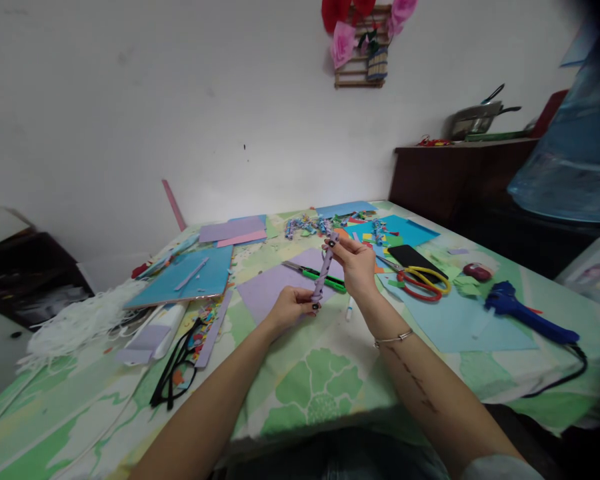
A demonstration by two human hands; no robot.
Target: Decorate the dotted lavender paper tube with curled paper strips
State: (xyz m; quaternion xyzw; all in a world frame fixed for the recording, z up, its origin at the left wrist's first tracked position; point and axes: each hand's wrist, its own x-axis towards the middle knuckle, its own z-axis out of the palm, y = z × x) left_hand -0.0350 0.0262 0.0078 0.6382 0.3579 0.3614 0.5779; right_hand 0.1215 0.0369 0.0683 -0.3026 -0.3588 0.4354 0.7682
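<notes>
A thin purple paper roll with dark marks [325, 270] is held up at a slant above the table. My left hand [293, 307] pinches its lower end. Its upper end sits between the fingers of my right hand [354, 261]. Beneath the roll lie a purple paper sheet [260, 290] and a green box cutter [337, 283]. A white pen [349, 309] rests below my right wrist. Just right of that hand are scissors with red and yellow handles [423, 283] and a black phone [415, 260].
A blue glue gun [530, 317] with a cord lies at the right. On the left are black glasses [177, 370], a blue sheet pack [180, 277] and white stringy material [85, 317]. Paper scraps and decorated rolls [307, 225] lie at the back, before the wall.
</notes>
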